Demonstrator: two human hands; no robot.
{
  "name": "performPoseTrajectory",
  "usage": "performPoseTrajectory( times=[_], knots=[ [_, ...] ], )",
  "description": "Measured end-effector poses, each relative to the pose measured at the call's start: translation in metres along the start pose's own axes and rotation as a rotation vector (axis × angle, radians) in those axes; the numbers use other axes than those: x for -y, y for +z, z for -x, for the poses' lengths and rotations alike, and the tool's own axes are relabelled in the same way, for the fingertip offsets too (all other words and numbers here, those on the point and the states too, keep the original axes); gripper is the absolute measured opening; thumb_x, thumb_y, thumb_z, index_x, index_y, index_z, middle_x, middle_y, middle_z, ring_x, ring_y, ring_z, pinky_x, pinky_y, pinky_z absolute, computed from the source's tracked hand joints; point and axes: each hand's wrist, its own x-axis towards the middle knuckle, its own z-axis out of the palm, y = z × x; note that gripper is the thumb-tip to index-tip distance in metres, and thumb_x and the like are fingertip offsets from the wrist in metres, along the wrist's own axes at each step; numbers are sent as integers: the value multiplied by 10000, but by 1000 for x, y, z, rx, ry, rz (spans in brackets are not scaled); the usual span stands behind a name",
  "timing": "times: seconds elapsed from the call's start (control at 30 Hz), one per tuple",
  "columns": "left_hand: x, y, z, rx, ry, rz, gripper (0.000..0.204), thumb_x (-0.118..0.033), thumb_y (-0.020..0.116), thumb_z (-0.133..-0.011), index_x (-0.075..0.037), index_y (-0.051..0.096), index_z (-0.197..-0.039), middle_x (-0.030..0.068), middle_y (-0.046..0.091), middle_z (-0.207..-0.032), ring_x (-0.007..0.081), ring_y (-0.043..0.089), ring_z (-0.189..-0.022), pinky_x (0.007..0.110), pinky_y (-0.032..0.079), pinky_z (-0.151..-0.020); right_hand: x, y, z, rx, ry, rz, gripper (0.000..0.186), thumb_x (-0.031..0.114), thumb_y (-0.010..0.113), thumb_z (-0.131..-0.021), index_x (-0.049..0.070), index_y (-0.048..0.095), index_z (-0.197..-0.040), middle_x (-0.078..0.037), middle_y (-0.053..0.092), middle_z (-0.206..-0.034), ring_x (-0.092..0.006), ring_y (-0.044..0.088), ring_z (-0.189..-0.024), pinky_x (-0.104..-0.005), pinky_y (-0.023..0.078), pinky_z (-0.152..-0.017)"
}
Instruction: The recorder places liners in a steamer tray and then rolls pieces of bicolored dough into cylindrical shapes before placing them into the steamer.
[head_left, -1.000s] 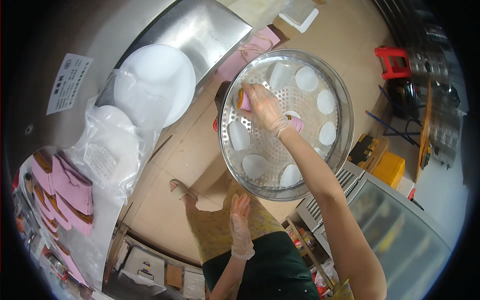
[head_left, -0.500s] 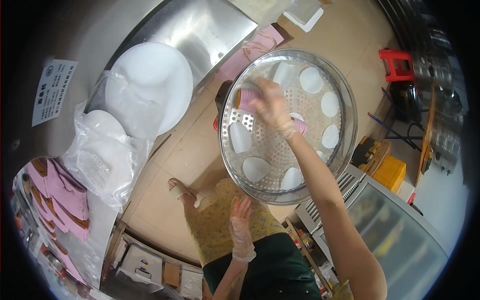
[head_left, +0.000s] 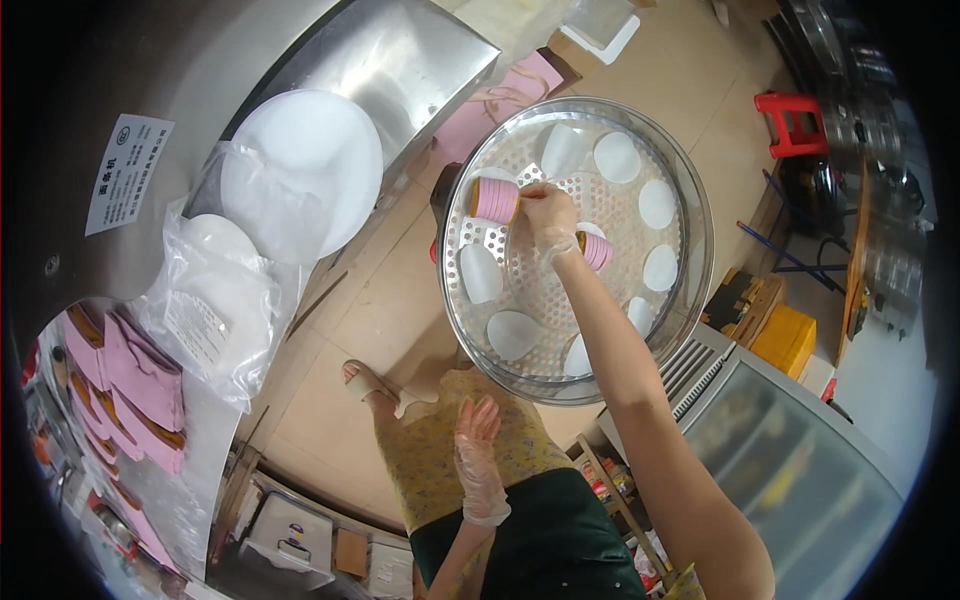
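Note:
My right hand [head_left: 550, 215], in a clear plastic glove, is over a round metal steamer tray [head_left: 620, 385] with holes in its bottom. Its fingers are pinched together at the right end of a pink ridged dough roll [head_left: 495, 200] with brown edges, which sits on a white paper round. Just beside my right wrist lies a second pink roll [head_left: 596, 250], partly covered by the hand. More white paper rounds [head_left: 617, 157] lie in a ring around the tray. My left hand [head_left: 480, 450], also gloved, hangs open and empty in front of the apron, fingers stretched.
At the left, a metal counter holds a stack of white discs [head_left: 345, 170], a plastic bag of paper rounds [head_left: 215, 310] and folded pink dough pieces [head_left: 140, 380]. A red stool [head_left: 795, 125] stands far right. A glass-topped cabinet [head_left: 800, 450] is at the lower right.
My right hand has drawn slightly toward the right end of the upper pink roll, uncovering more of it and no longer blurred. The left hand stays almost in place.

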Motion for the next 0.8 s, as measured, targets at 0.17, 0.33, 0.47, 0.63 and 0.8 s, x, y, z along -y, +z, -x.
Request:
performPoseTrajectory(
  times=[0.17,0.33,0.47,0.63,0.8],
  knots=[
    [-1,-7,1,-51,-10,-7,785,-615,339,-1010,-12,298,-1512,203,486,-1424,301,476,-1326,423,345,-1131,9,8,11,-31,-11,26,243,172,684,-797,68,743,-1009,-144,736,-967,-291,706,-919,-368,541,-846],
    [-14,-4,7,-68,-23,37,810,-621,372,-1000,11,301,-1502,204,504,-1404,291,489,-1314,413,355,-1124,-37,-3,13,-200,-105,-231,251,64,598,-824,22,717,-1041,-132,733,-925,-237,699,-876,-333,536,-817],
    [-42,-21,14,-118,69,44,809,-621,360,-1003,34,335,-1477,204,543,-1356,281,525,-1272,406,377,-1107,-33,-20,77,14,-10,-683,318,-39,477,-871,-35,640,-1145,-94,681,-949,-156,637,-866,-279,510,-798],
    [-98,-44,43,-250,408,-53,178,-117,581,-987,3,634,-1109,128,674,-1116,223,636,-1050,344,490,-964,64,-56,195,91,-327,-470,231,2,509,-971,-35,609,-1176,-81,664,-985,-162,637,-907,-306,509,-841],
    [-174,-115,68,-374,672,-300,102,59,647,-889,-10,637,-964,100,673,-997,199,635,-952,324,499,-880,183,-64,313,202,-790,-267,231,-27,557,-946,0,624,-1165,-115,683,-1018,-210,659,-930,-341,524,-830]
  ],
)
